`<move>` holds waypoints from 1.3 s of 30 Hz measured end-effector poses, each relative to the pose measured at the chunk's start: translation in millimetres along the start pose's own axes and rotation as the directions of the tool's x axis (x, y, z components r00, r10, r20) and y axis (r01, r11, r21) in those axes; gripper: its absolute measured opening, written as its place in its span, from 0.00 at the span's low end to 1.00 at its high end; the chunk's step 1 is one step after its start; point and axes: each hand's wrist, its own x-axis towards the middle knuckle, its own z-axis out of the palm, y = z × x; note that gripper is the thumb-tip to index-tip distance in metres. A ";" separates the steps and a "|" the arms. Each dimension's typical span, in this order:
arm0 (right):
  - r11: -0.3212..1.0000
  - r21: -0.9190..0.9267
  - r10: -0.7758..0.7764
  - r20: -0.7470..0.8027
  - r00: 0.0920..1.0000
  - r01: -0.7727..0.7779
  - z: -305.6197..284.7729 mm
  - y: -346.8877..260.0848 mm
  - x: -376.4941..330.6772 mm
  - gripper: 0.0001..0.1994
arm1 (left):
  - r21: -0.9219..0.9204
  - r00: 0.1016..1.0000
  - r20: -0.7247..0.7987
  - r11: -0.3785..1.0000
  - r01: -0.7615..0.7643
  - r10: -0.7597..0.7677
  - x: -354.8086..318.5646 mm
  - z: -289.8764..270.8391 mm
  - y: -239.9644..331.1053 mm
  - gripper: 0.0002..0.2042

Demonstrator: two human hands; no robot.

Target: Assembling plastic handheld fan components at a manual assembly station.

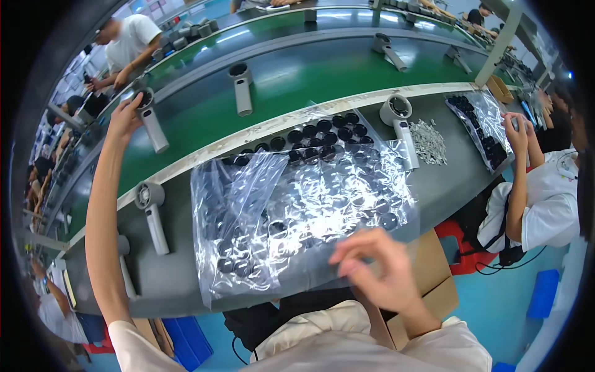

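Observation:
My left hand (126, 116) reaches far out over the green belt, its fingers closed round the head of a grey handheld fan (155, 131). The fan's handle points down toward me. Nearer, my right hand (381, 270) hovers over the front edge of a clear plastic bag (297, 211). Its fingers are loosely bent, thumb a little apart, and nothing shows between them. Inside and behind the bag lie many round black caps (325, 127). Two more fans rest on the worktable, one left of the bag (155, 217) and one right of it (403, 127).
A pile of small pale parts (427, 142) lies right of the bag. Other fans sit on the green belt (304, 80), beyond a pale rail (248, 136). At right, a co-worker's hands (519, 127) are beside another bag of black parts (480, 127). Cardboard (431, 266) stands below the table edge.

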 end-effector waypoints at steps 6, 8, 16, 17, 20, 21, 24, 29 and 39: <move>0.762 -0.647 -0.223 -0.317 0.922 -0.039 -128.3 2.2 111.0 0.07 | 0.020 0.987 -0.135 0.996 0.088 -0.085 108.4 -79.0 -98.6 0.26; 0.520 -0.853 -0.308 -0.243 0.920 -0.051 -200.5 31.8 183.2 0.13 | 0.126 0.977 -0.202 0.988 0.090 -0.064 124.4 -70.2 -118.4 0.28; 0.087 -0.944 0.057 -0.313 0.948 -0.317 -274.1 142.8 389.7 0.31 | 0.791 0.874 -0.246 0.608 -0.068 0.419 53.7 -71.0 -91.3 0.17; 0.031 -0.963 0.057 -0.267 0.962 -0.269 -295.3 147.7 387.7 0.30 | 0.647 0.907 -0.200 0.745 -0.162 0.371 30.2 -44.3 -64.1 0.16; 0.071 -0.986 0.026 -0.151 0.988 -0.153 -297.7 147.3 397.5 0.28 | 0.379 0.927 -0.066 0.869 -0.318 0.368 -94.5 8.9 20.6 0.18; 0.111 -0.987 -0.032 -0.122 0.992 -0.117 -301.6 140.9 394.1 0.30 | 0.410 0.924 -0.139 0.870 -0.274 0.357 -124.6 29.8 32.9 0.20; 0.413 -0.910 -0.078 -0.079 0.994 -0.040 -237.8 80.3 384.5 0.27 | 0.478 0.908 -0.175 0.840 -0.259 0.380 -231.7 47.5 62.2 0.26; 0.599 -0.756 -0.233 0.150 0.961 0.263 -105.6 -22.7 252.0 0.27 | 0.029 0.962 -0.130 0.971 -0.238 0.240 -321.6 128.9 57.3 0.36; 0.905 -0.321 -0.168 0.336 0.927 0.280 -11.3 -32.3 -3.0 0.14 | -0.966 0.999 0.018 0.257 0.029 -0.045 -366.7 222.1 1.7 0.16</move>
